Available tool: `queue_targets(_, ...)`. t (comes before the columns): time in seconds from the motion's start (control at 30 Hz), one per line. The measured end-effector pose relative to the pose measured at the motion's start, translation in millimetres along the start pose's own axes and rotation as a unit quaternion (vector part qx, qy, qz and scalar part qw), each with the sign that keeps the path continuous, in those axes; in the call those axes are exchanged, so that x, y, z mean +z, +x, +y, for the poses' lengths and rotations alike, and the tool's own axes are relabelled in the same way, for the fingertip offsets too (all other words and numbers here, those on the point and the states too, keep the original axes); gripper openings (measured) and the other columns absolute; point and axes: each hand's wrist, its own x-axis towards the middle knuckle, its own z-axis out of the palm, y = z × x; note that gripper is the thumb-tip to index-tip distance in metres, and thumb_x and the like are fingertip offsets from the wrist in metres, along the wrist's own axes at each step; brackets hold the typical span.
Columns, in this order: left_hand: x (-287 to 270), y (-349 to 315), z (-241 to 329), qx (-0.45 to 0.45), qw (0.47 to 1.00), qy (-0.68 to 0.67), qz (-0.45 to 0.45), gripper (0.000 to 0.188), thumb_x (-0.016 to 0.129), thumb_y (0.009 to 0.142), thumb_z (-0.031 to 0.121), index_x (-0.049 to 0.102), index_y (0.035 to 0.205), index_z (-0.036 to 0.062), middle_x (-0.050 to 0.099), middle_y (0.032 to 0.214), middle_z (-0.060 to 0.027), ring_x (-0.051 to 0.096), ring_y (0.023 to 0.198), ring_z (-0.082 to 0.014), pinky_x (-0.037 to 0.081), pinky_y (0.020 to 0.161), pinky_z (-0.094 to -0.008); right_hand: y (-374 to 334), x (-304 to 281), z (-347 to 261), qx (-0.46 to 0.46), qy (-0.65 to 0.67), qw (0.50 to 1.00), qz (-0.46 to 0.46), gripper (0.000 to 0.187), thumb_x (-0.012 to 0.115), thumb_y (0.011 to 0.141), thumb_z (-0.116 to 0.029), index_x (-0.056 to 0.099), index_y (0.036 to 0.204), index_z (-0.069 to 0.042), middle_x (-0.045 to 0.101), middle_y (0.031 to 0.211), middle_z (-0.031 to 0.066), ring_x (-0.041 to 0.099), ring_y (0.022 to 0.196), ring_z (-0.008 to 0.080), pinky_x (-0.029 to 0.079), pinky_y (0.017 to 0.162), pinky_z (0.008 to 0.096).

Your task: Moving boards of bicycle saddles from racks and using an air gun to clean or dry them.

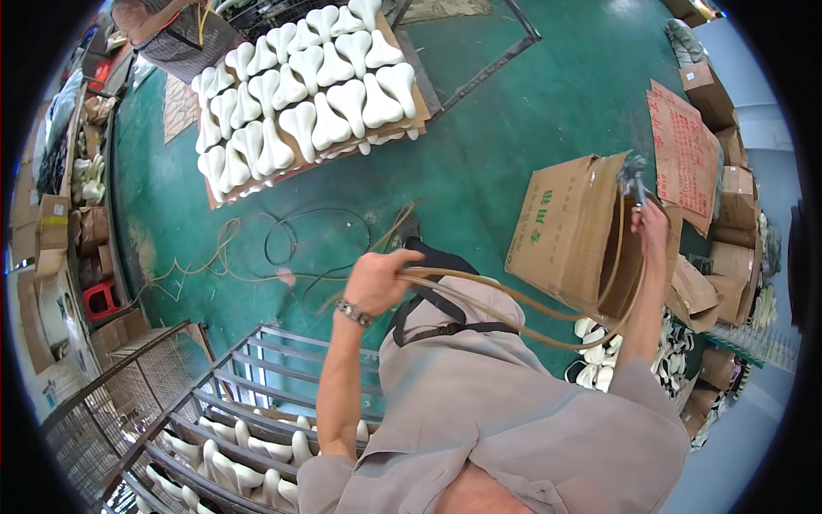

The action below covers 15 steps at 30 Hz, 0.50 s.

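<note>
My left hand (377, 278) is closed around a loop of tan rubber hose (514, 300) at about chest height; a metal watch sits on that wrist. The hose curves right and up to a small metal air tool (634, 178), which my right hand (652, 224) grips by its base. The tool is held just above the open top of a brown cardboard box (561, 227). The box stands tilted on the green floor, and its inside is hidden from me.
A flat board (411, 103) ahead carries several white saddle-shaped moulded pieces (347, 98). More white pieces lie in a metal cage rack (214, 403) at lower left and on the floor by the box (595, 347). Hoses and cables (291, 248) trail across the floor; cartons (728, 163) are stacked at right.
</note>
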Motion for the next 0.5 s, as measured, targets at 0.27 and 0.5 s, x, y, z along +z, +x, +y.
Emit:
queue_targets(0.27, -41, 1, -82, -0.076, 0.993, 0.09, 0.031, 0.017, 0.077, 0.092, 0.022, 0.078, 0.104, 0.0095, 0.066, 0.067, -0.0186, 0.068, 0.066, -0.0375, 0.052, 0.059, -0.0439, 15, 166, -80, -0.06, 0.221, 0.952, -0.203, 0.072, 0.067, 0.099, -0.022, 0.034, 0.161, -0.006, 0.065, 0.101, 0.0068, 0.063, 0.083, 0.0145, 0.05, 0.071, 0.0307)
queue_targets(0.5, -73, -11, -128, -0.119, 0.988, 0.094, 0.04, 0.019, 0.078, 0.091, 0.025, 0.078, 0.102, 0.0096, 0.069, 0.072, -0.0185, 0.07, 0.069, -0.0375, 0.053, 0.061, -0.0452, 36, 429, -142, 0.001, -0.184, 0.927, -0.327, 0.017, 0.068, 0.097, -0.011, 0.077, 0.11, -0.003, 0.061, 0.087, 0.0049, 0.064, 0.08, 0.0128, 0.052, 0.072, 0.0334)
